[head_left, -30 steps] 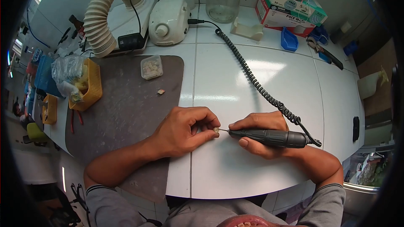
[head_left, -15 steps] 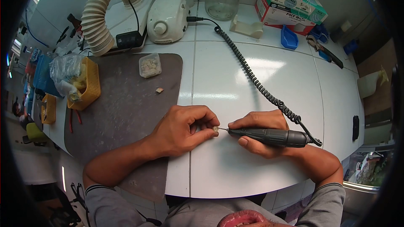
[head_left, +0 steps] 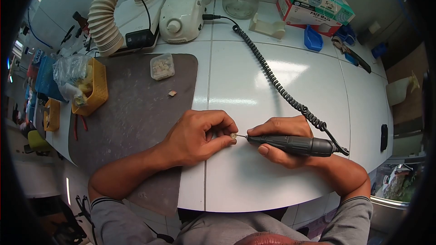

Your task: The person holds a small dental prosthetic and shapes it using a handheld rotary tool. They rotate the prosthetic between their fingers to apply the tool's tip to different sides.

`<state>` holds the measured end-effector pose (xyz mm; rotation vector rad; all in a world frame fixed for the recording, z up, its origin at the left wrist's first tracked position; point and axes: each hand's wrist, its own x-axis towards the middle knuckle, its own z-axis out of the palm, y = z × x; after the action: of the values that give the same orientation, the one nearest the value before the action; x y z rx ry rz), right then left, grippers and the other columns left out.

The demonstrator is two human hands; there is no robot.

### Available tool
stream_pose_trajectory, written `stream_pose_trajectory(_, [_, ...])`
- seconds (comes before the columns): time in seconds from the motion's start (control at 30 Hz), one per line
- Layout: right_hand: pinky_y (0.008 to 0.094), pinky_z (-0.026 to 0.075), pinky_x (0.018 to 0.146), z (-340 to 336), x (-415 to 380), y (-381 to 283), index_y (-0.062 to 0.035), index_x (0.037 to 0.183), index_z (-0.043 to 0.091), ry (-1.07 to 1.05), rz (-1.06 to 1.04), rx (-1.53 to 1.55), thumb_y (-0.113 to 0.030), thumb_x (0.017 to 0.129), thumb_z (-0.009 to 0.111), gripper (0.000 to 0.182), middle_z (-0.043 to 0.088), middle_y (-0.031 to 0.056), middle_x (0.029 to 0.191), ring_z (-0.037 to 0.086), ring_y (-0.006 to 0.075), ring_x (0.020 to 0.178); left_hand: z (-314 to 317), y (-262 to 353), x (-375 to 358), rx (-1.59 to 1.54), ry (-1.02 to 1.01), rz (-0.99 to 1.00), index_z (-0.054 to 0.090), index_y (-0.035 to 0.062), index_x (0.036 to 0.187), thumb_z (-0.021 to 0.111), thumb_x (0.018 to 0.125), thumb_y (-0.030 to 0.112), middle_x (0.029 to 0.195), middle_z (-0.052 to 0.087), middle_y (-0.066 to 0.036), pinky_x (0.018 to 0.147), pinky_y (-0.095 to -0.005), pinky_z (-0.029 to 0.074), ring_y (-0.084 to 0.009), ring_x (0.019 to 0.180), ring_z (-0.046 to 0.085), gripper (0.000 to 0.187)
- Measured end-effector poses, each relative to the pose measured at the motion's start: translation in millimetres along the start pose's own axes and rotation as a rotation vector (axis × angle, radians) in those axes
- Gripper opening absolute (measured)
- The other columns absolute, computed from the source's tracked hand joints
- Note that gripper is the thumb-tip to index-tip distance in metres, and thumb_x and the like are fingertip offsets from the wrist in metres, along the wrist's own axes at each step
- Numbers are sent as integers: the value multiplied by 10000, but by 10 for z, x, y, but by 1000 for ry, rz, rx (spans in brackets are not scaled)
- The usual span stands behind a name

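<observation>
The left hand [head_left: 195, 138] pinches a small pale tooth-like piece [head_left: 233, 135] between thumb and forefinger, the remaining fingers curled in. The hand rests on the white worktop [head_left: 272, 86], evidently to steady the piece. The right hand [head_left: 281, 143] is closed around a dark rotary handpiece [head_left: 295, 145], gripped pen-fashion and lying nearly level. The handpiece's fine bur [head_left: 241, 137] meets the piece just right of the left hand. Whether the bur is turning cannot be told.

A coiled black cord [head_left: 272, 79] runs from the rear of the handpiece up across the worktop to the white motor control unit [head_left: 182, 17], well beyond the left hand; the slack appears to leave the tool free to move.

A dark mat [head_left: 131, 118] lies under the left forearm. On it, beyond the left hand, sit a small clear box of pale pieces [head_left: 162, 66] and one loose fragment [head_left: 172, 93]. A ribbed extraction hose [head_left: 106, 13] stands beyond the mat. A yellow basket [head_left: 96, 88] sits far left of the left hand.
</observation>
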<state>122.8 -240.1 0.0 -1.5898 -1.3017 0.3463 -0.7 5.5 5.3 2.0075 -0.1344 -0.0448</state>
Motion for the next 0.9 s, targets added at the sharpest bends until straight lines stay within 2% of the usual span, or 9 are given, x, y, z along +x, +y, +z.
stream_pose_trajectory(0.73, [315, 607, 614, -3, -19, 4, 4, 1101, 782, 9, 16, -14, -175, 868, 778, 295, 789, 140, 841, 757, 212, 658, -14, 23, 5, -9, -14, -2, 753, 16, 1037, 853, 900, 119, 857, 763, -55, 583, -239, 480, -72, 670, 652, 198])
stream_pose_trajectory(0.83, [316, 604, 610, -4, -14, 14, 4, 1103, 783, 11, 26, 2, -172, 866, 778, 296, 788, 139, 837, 757, 210, 659, -50, 63, 15, 4, -61, -43, 737, -5, 1056, 835, 917, 120, 919, 770, -98, 658, -276, 552, -141, 781, 731, 211])
stream_pose_trajectory(0.9, [317, 604, 610, 0, -19, 28, 5, 1105, 783, 14, 20, 7, -172, 866, 778, 298, 788, 138, 837, 757, 211, 661, -49, 62, 15, 2, -62, -49, 738, -2, 1056, 836, 914, 119, 916, 770, -97, 656, -276, 550, -141, 779, 730, 211])
